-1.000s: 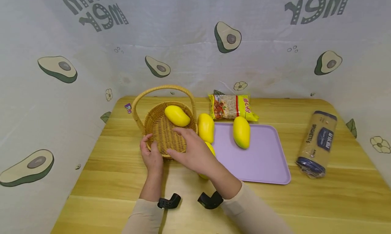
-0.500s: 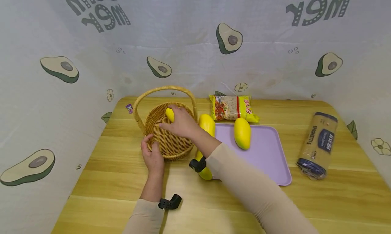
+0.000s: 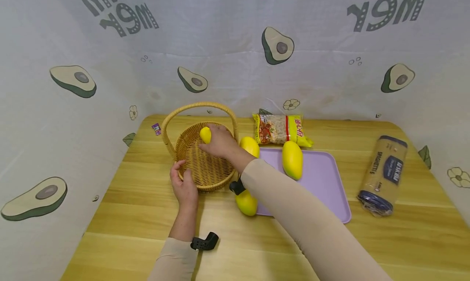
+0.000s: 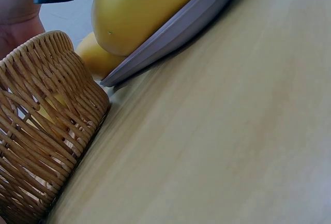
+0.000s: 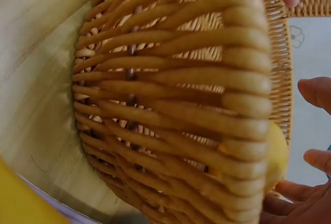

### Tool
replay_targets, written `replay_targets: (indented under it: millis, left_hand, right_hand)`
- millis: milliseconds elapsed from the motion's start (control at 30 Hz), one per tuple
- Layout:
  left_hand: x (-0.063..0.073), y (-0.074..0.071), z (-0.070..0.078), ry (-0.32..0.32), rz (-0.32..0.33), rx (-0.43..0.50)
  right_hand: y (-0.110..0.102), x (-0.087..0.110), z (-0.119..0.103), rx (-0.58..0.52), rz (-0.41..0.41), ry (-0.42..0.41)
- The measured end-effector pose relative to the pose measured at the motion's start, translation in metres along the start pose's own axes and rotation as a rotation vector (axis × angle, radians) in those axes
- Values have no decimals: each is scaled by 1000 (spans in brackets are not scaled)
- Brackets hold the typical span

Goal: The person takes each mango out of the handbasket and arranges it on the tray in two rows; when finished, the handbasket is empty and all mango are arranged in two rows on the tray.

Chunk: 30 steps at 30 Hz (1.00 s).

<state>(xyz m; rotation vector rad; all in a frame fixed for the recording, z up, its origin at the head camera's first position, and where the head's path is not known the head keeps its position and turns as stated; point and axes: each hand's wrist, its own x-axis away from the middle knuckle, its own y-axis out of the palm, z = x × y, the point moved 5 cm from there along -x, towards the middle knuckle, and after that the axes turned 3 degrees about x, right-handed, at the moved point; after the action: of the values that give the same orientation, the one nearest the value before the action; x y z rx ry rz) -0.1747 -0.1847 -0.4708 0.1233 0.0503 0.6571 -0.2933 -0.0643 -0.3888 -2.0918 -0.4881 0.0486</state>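
In the head view, my left hand (image 3: 185,189) holds the near left rim of a round wicker basket (image 3: 207,179) with a tall arched handle. My right hand (image 3: 220,142) reaches inside at the basket's right, its fingers over a yellow mango (image 3: 205,135) and covering most of it. The right wrist view shows the mango (image 5: 276,157) behind the rim, with the thumb (image 5: 316,93) and a finger spread apart from it. Outside the basket, one mango (image 3: 249,146) and another (image 3: 247,203) lie by the tray's left edge, and one mango (image 3: 292,160) lies on the tray.
A lilac tray (image 3: 327,187) stands right of the basket, partly under my right sleeve. Behind it lies a yellow food bag (image 3: 280,129). A spaghetti pack (image 3: 383,173) lies at the right, and a small purple packet (image 3: 156,129) at the far left.
My right hand has moved from above the basket's near side forward into it, over the mango there. The left hand stays at the rim.
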Motion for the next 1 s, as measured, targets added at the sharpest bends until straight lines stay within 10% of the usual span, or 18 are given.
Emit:
replay_targets:
  millis: [1000]
  left_hand:
    - [1,-1,1,-42,-3,-19]
  right_hand:
    - [17,-10,7,-14,-79,59]
